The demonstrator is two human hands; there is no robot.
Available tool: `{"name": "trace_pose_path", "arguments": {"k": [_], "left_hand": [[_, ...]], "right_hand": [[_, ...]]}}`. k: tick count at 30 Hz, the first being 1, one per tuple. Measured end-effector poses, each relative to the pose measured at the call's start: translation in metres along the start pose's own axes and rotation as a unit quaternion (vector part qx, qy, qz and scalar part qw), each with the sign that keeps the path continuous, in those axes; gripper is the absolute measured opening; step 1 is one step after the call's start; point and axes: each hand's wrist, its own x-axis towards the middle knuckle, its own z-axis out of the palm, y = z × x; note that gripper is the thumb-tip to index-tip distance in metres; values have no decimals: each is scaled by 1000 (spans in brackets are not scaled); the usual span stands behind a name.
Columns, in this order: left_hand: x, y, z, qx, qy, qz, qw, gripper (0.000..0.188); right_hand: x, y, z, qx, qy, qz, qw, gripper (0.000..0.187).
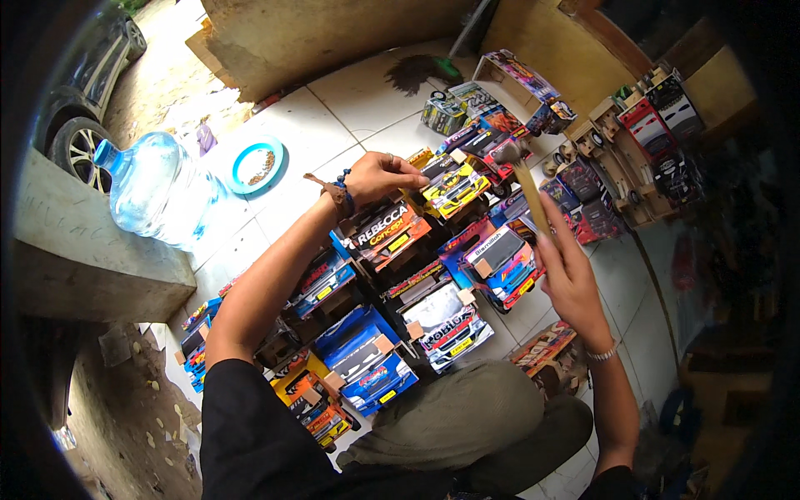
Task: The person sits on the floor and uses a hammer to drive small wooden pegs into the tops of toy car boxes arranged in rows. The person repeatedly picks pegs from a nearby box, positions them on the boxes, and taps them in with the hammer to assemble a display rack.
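Note:
My left hand (382, 177) is at the near-left corner of a yellow toy truck (454, 185), its thumb and fingers pinched together against the cab. Whatever lies between those fingertips is hidden. In my right hand (568, 265) is a hammer (533, 197), gripped by its light wooden handle, with the grey head raised near the far side of the yellow truck. Just below my left hand sits an orange and black toy truck (387, 236). A blue and red toy truck (498, 260) stands left of my right hand, small wooden blocks on its cab.
Nearer my knees stand a white toy truck (442, 321), a blue one (367, 358) and an orange one (312, 404). Unfinished wooden truck frames (621, 162) lie at right. A large water bottle (162, 196) and a blue-rimmed plate (256, 167) are at left. A broom (425, 71) rests behind.

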Motion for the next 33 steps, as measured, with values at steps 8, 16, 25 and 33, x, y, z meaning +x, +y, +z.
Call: {"name": "trace_pose_path", "arguments": {"k": [8, 16, 25, 33], "left_hand": [[-4, 7, 2, -1, 4, 3, 1000, 26], [-7, 11, 3, -6, 9, -11, 1000, 26], [-9, 13, 1, -6, 0, -25, 1000, 28], [-6, 10, -1, -23, -16, -47, 999, 28]], "right_hand": [[54, 10, 32, -295, -50, -74, 951, 51], [50, 14, 44, -289, -11, -103, 952, 53], [46, 15, 48, -311, 3, -121, 943, 52], [52, 19, 34, -285, -1, -80, 955, 49]]}}
